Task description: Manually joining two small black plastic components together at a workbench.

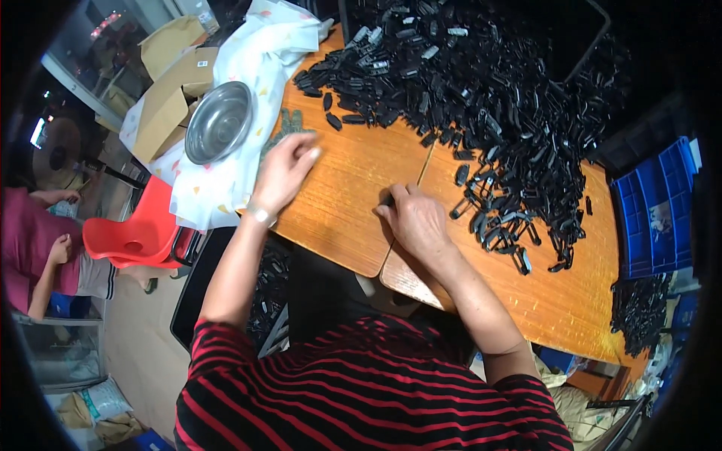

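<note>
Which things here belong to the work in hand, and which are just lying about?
Likely in use:
black parts, heaped
wooden table, under the right hand

Likely just lying about:
metal bowl
grey glove by the left hand
cardboard box
red chair

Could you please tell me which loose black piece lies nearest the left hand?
The slanted black piece at the left end of the pile; the piece beyond it and the one to its right lie farther from the left hand.
</note>
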Available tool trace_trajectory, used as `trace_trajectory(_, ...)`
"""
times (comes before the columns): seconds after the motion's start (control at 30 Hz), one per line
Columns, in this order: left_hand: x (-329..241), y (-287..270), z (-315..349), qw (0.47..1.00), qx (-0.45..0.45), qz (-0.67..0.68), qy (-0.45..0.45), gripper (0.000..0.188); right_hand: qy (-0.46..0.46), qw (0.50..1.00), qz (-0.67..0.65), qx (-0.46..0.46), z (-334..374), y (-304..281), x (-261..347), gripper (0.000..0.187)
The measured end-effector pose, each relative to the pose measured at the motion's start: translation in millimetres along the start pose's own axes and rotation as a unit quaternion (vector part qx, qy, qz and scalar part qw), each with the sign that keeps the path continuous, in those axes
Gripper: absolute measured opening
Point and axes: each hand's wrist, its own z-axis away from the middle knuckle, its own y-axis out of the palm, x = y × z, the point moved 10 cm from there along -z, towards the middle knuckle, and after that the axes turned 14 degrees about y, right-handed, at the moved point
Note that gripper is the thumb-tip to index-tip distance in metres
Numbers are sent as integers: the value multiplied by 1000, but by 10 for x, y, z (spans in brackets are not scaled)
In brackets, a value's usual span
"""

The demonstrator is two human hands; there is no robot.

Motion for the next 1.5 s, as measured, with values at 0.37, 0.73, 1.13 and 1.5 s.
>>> trace_trajectory(0.37,615,745,-1216,972,-72,-222,-14,50,-6,1000,-21,-13,115,-34,-125,22)
trace_trajectory(0.73,-208,1310,-721,989,-3,-134,58,50,21,998,-26,-62,263,-328,-341,23)
trace_trajectory(1.13,-477,865,-91,989,-59,-42,129,34,51,998,-13,-28,476,-384,-521,23)
trace_trajectory(1.5,-796,966,-5,971,13,-82,223,11,40,998,-46,-9,546,-336,-514,14)
